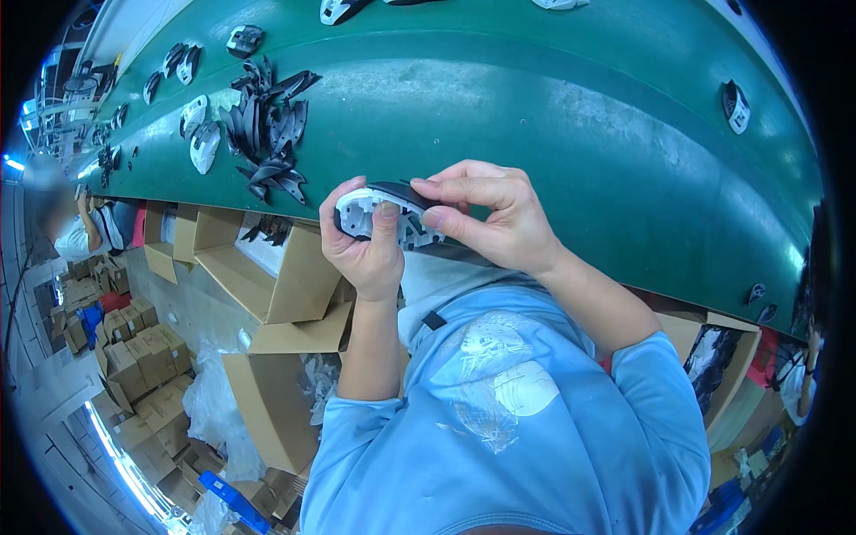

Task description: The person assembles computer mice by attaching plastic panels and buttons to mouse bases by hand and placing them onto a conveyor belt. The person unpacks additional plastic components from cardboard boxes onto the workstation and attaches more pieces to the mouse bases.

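Note:
My left hand (366, 254) and my right hand (495, 218) both hold one small plastic shell (385, 212), white and ribbed on its inner side with a black piece along its top edge. My left thumb presses on the white inside; my right fingers pinch the black top and right end. I hold it just at the near edge of the green conveyor belt (553, 116), above my light blue shirt.
A heap of black plastic pieces (267, 134) and some white shells (203, 143) lie on the belt to the left; single parts (735, 105) lie farther along. Open cardboard boxes (276, 285) stand under the belt. Another person (76, 234) sits at far left.

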Demonstrator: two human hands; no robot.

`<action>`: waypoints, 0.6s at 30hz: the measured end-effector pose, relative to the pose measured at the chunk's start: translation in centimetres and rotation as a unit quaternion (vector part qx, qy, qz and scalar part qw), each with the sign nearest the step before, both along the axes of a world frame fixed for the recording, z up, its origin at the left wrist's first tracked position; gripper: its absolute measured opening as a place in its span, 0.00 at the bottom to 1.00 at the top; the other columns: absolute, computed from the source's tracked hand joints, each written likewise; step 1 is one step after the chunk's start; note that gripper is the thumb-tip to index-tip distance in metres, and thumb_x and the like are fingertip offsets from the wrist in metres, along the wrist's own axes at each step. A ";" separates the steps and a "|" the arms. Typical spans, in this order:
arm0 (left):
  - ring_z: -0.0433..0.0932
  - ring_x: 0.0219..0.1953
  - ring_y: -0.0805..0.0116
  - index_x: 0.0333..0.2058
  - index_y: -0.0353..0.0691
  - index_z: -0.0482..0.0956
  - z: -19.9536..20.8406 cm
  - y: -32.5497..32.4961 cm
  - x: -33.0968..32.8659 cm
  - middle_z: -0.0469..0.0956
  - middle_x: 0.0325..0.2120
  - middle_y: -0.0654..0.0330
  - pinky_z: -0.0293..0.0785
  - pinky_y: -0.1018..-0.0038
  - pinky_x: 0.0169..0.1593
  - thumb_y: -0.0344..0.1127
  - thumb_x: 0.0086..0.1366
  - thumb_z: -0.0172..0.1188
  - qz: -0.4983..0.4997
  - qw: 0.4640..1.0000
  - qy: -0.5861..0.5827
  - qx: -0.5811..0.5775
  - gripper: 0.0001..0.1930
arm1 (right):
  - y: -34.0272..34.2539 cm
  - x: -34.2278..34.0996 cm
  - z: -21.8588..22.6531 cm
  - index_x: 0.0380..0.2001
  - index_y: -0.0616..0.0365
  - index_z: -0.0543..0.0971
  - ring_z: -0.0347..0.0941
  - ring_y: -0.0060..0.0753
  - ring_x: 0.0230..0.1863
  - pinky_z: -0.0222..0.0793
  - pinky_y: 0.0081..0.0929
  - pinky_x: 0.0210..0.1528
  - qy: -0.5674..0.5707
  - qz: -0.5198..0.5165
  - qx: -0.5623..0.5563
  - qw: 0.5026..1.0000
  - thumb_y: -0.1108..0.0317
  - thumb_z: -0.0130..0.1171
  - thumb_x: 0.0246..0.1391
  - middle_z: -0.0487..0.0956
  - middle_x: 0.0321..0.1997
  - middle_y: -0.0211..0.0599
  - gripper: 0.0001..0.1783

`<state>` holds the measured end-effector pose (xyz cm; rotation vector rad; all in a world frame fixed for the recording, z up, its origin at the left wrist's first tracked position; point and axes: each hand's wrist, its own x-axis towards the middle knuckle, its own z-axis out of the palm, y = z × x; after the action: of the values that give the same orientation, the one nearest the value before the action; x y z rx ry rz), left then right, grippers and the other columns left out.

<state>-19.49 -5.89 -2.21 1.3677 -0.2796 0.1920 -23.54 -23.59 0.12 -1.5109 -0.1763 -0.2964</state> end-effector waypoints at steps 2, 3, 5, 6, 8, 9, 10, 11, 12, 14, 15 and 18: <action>0.77 0.38 0.78 0.52 0.35 0.74 -0.1 0.0 -0.1 0.79 0.38 0.63 0.74 0.80 0.44 0.32 0.63 0.72 0.006 1.000 0.009 0.003 0.22 | -0.5 0.1 0.4 0.46 0.58 0.87 0.81 0.27 0.33 0.75 0.22 0.35 0.039 0.017 -0.028 0.999 0.68 0.72 0.53 0.85 0.38 0.41 0.16; 0.77 0.38 0.78 0.51 0.35 0.74 -0.1 0.1 -0.1 0.79 0.37 0.64 0.74 0.80 0.44 0.32 0.63 0.72 0.010 1.000 0.016 0.006 0.21 | -0.5 -0.1 0.2 0.46 0.58 0.87 0.81 0.27 0.33 0.75 0.22 0.35 0.039 0.017 -0.027 0.999 0.68 0.72 0.53 0.85 0.38 0.41 0.16; 0.78 0.38 0.77 0.50 0.36 0.74 -0.2 0.0 -0.3 0.80 0.37 0.63 0.75 0.80 0.44 0.34 0.65 0.70 0.000 1.000 0.019 0.009 0.19 | -0.4 -0.5 -0.2 0.46 0.59 0.87 0.81 0.27 0.33 0.76 0.22 0.35 0.036 0.026 -0.005 0.999 0.67 0.71 0.54 0.85 0.39 0.40 0.16; 0.78 0.38 0.76 0.49 0.36 0.74 -0.3 -0.1 -0.4 0.80 0.37 0.62 0.75 0.79 0.44 0.36 0.67 0.68 -0.010 1.000 0.023 0.012 0.18 | -0.5 -0.4 -0.2 0.46 0.59 0.87 0.81 0.27 0.33 0.76 0.22 0.35 0.037 0.026 -0.006 0.999 0.67 0.71 0.54 0.85 0.39 0.40 0.16; 0.78 0.37 0.77 0.49 0.37 0.74 -0.8 -0.3 -0.4 0.80 0.37 0.63 0.75 0.79 0.43 0.36 0.67 0.68 -0.002 0.999 0.033 0.016 0.17 | -0.7 -0.4 -0.1 0.47 0.60 0.86 0.82 0.28 0.34 0.77 0.24 0.36 0.040 0.025 -0.045 0.998 0.68 0.71 0.55 0.85 0.39 0.40 0.16; 0.77 0.37 0.77 0.49 0.37 0.74 -1.0 -0.3 -0.5 0.80 0.37 0.63 0.75 0.80 0.42 0.36 0.68 0.67 0.007 0.999 0.043 0.023 0.17 | -0.4 -0.5 -0.3 0.47 0.60 0.86 0.82 0.28 0.34 0.77 0.24 0.36 0.041 0.024 -0.044 0.998 0.68 0.71 0.55 0.85 0.39 0.40 0.16; 0.77 0.37 0.77 0.49 0.37 0.74 -1.1 -0.5 -0.5 0.80 0.37 0.63 0.75 0.80 0.42 0.36 0.68 0.67 0.006 0.999 0.044 0.023 0.17 | 0.2 -0.6 -0.8 0.47 0.59 0.86 0.82 0.29 0.34 0.77 0.24 0.37 0.027 0.003 -0.040 0.999 0.68 0.70 0.55 0.85 0.40 0.41 0.16; 0.77 0.36 0.77 0.49 0.37 0.74 -1.2 -0.7 -0.5 0.79 0.37 0.63 0.75 0.79 0.42 0.36 0.68 0.67 0.017 0.999 0.036 0.017 0.16 | 0.7 -0.7 -1.4 0.48 0.59 0.86 0.83 0.29 0.35 0.78 0.25 0.37 0.012 -0.019 -0.037 0.999 0.68 0.70 0.55 0.85 0.42 0.42 0.17; 0.77 0.36 0.78 0.49 0.37 0.74 -1.4 -1.1 -0.2 0.79 0.37 0.64 0.75 0.79 0.42 0.35 0.69 0.66 0.027 0.999 0.026 0.007 0.15 | 1.1 -0.8 -2.1 0.48 0.59 0.86 0.83 0.29 0.35 0.78 0.25 0.37 0.012 -0.022 -0.040 0.999 0.68 0.70 0.55 0.85 0.42 0.42 0.17; 0.77 0.36 0.77 0.48 0.37 0.74 -2.0 -1.5 0.0 0.79 0.36 0.64 0.75 0.79 0.42 0.39 0.66 0.69 0.036 0.999 0.029 0.009 0.19 | 1.7 -1.4 -3.1 0.49 0.60 0.85 0.83 0.32 0.38 0.78 0.27 0.41 -0.042 -0.102 -0.079 0.991 0.69 0.69 0.56 0.85 0.46 0.43 0.17; 0.77 0.36 0.76 0.48 0.36 0.74 -2.1 -1.7 0.0 0.78 0.36 0.64 0.75 0.79 0.41 0.42 0.64 0.72 0.046 0.998 0.033 0.014 0.22 | 1.7 -1.6 -3.1 0.49 0.60 0.85 0.83 0.32 0.38 0.78 0.27 0.41 -0.040 -0.107 -0.081 0.990 0.69 0.69 0.56 0.85 0.46 0.43 0.17; 0.77 0.36 0.72 0.46 0.36 0.73 -2.0 -2.7 0.6 0.77 0.35 0.62 0.76 0.77 0.41 0.51 0.55 0.78 0.030 0.996 -0.076 -0.021 0.31 | 0.9 -1.9 -3.1 0.50 0.60 0.85 0.83 0.34 0.42 0.78 0.29 0.45 0.030 -0.076 -0.010 0.997 0.68 0.69 0.56 0.84 0.50 0.44 0.18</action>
<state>-18.84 -8.54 -4.23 1.3238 -0.3590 0.3508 -25.48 -22.64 -2.96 -1.5543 -0.0163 -0.3714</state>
